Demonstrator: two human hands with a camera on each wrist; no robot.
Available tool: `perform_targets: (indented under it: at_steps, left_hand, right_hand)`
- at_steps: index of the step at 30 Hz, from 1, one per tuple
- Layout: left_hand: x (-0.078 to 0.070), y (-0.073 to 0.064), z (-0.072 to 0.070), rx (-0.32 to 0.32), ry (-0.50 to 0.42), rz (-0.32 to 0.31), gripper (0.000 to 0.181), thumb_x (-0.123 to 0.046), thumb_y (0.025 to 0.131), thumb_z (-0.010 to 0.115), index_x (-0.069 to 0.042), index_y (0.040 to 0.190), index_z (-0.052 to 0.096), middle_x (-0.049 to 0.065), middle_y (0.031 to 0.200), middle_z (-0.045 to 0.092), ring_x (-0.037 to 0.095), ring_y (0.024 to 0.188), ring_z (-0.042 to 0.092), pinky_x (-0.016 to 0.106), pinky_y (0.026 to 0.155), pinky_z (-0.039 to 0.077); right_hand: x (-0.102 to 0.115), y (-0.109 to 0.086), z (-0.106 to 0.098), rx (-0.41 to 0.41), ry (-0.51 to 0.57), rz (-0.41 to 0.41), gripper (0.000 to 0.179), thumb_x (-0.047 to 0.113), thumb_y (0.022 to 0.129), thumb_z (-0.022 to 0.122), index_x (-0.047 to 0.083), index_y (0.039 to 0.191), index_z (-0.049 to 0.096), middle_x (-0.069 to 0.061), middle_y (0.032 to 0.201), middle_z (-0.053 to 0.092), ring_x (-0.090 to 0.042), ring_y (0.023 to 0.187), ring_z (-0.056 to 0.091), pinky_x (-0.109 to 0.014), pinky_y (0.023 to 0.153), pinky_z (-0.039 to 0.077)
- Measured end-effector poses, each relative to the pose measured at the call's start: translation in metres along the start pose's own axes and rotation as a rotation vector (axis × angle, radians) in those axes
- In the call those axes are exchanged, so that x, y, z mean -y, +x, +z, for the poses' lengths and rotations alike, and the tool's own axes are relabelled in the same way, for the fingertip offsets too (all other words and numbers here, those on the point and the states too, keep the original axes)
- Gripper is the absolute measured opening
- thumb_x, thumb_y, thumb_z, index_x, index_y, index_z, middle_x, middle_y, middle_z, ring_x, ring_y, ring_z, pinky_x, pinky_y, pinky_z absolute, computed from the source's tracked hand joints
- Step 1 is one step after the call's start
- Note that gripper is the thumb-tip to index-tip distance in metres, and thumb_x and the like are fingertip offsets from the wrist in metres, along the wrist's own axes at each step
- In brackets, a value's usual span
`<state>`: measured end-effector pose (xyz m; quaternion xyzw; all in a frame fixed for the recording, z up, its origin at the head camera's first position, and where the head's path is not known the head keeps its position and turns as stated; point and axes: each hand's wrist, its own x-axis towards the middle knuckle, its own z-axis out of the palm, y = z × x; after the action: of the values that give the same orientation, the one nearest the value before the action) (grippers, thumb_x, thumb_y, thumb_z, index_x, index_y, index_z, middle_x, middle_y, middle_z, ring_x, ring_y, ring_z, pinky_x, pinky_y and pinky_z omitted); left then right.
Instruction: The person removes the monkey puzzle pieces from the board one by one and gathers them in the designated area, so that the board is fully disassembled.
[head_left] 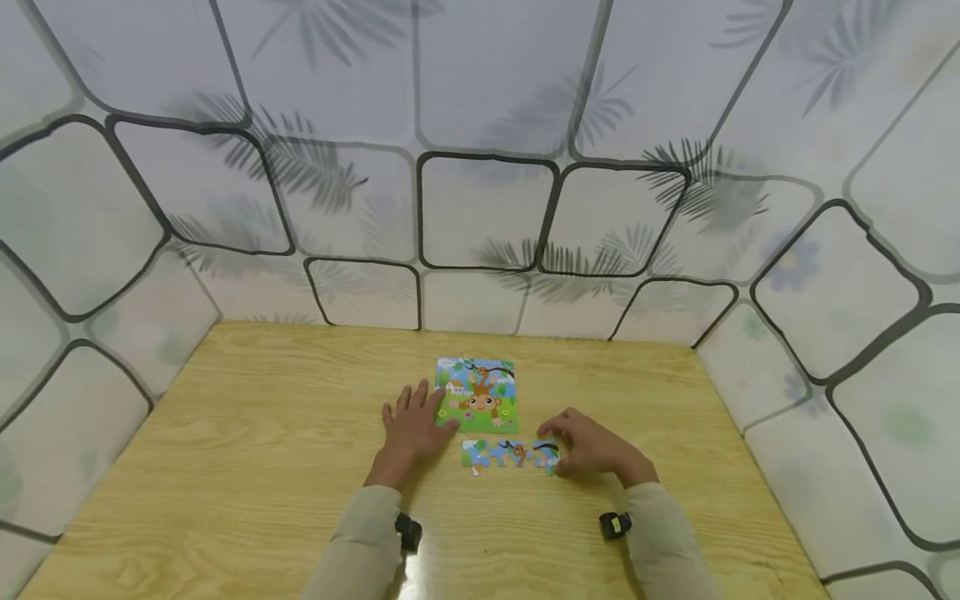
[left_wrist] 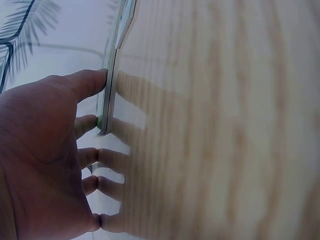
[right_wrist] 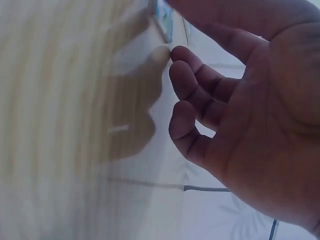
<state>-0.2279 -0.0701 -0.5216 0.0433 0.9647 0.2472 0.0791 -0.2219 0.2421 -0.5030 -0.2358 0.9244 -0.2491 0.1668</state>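
Observation:
A square picture card with a cartoon monkey lies flat on the table. My left hand rests with spread fingers at its left side, thumb and index finger touching its edge. In the left wrist view, the edge of the card stands beside the thumb tip. Below the card lies a row of joined jigsaw pieces showing a monkey's tail and branch. My right hand pinches the jigsaw piece at the row's right end between thumb and index finger; its other fingers curl loosely.
The wooden table carries the card and pieces. Patterned wall panels enclose it at the back and both sides. Small black wrist cameras sit on the left sleeve and the right sleeve.

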Motion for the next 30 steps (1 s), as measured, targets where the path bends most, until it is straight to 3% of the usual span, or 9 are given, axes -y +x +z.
perform_targets:
  at_steps: [6, 10, 14, 24, 30]
  left_hand:
    - [-0.001, -0.001, 0.0, -0.001, -0.006, -0.001, 0.065, -0.048, 0.094, 0.052, -0.019, 0.15, 0.036, 0.013, 0.162, 0.019, 0.041, 0.149, 0.011, 0.07, 0.113, 0.006]
    - [-0.001, 0.0, 0.001, -0.002, -0.005, -0.005, 0.066, -0.048, 0.094, 0.052, -0.018, 0.15, 0.036, 0.013, 0.162, 0.019, 0.041, 0.149, 0.011, 0.07, 0.113, 0.006]
    - [0.0, 0.0, 0.002, -0.006, -0.002, -0.012, 0.07, -0.049, 0.094, 0.053, -0.015, 0.152, 0.033, 0.012, 0.162, 0.02, 0.04, 0.149, 0.012, 0.07, 0.114, 0.006]
    - [0.001, 0.002, 0.003, -0.011, -0.02, -0.029, 0.076, -0.051, 0.092, 0.054, -0.011, 0.152, 0.03, 0.012, 0.162, 0.021, 0.039, 0.149, 0.011, 0.069, 0.114, 0.006]
    - [0.001, 0.002, 0.002, -0.01, -0.03, -0.024, 0.075, -0.051, 0.093, 0.053, -0.011, 0.152, 0.03, 0.011, 0.162, 0.02, 0.039, 0.15, 0.011, 0.07, 0.114, 0.005]
  right_hand:
    - [0.007, 0.022, -0.001, -0.088, 0.096, -0.007, 0.038, 0.022, 0.091, 0.067, 0.014, 0.127, 0.058, -0.008, 0.113, 0.056, -0.022, 0.102, 0.055, -0.043, 0.087, 0.049]
    - [0.015, 0.042, -0.001, -0.135, 0.144, 0.063, 0.039, 0.022, 0.094, 0.063, 0.017, 0.132, 0.056, -0.007, 0.117, 0.054, -0.02, 0.103, 0.055, -0.042, 0.086, 0.05]
    - [0.024, 0.063, 0.002, -0.128, 0.165, 0.09, 0.042, 0.021, 0.094, 0.062, 0.019, 0.135, 0.054, -0.007, 0.12, 0.052, -0.021, 0.104, 0.054, -0.04, 0.083, 0.05]
    - [0.048, 0.103, 0.016, -0.086, 0.038, 0.059, 0.046, 0.028, 0.092, 0.064, 0.017, 0.136, 0.054, -0.009, 0.129, 0.05, -0.022, 0.109, 0.054, -0.042, 0.088, 0.05]
    - [0.058, 0.119, 0.021, -0.09, -0.018, 0.039, 0.043, 0.025, 0.092, 0.062, 0.014, 0.134, 0.056, -0.013, 0.128, 0.053, -0.025, 0.11, 0.055, -0.043, 0.092, 0.051]
